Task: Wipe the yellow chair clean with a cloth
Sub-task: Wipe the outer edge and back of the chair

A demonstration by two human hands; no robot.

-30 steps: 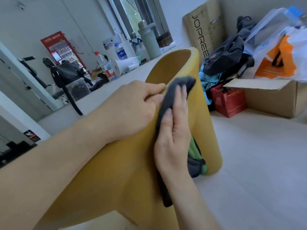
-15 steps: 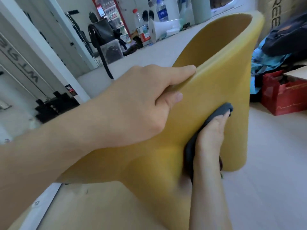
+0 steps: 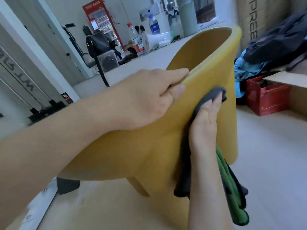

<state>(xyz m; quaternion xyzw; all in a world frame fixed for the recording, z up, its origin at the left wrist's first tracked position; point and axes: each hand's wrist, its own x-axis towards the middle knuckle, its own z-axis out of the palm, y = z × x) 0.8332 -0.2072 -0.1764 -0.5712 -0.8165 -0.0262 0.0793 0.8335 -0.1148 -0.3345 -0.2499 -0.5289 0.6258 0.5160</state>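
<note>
The yellow chair [image 3: 144, 146] fills the middle of the view, its curved back running up to the right. My left hand [image 3: 149, 97] grips the top rim of the backrest, fingers over the edge and thumb on the outer side. On the outer face of the backrest, my right hand [image 3: 205, 123] presses a dark grey cloth [image 3: 186, 163] flat with straight fingers. The cloth pokes out above the fingertips and hangs down below the wrist, showing a green side [image 3: 232, 193].
A red bag [image 3: 269, 98] and a cardboard box [image 3: 297, 97] stand on the floor at right, with dark clothes piled behind. Bottles, a white megaphone [image 3: 154, 40] and a black bag [image 3: 98, 42] sit on the surface behind the chair. A white door frame is at left.
My right hand and the cloth slid down the chair back, then up again toward the rim. The view swung left and back. My left hand kept its grip on the rim.
</note>
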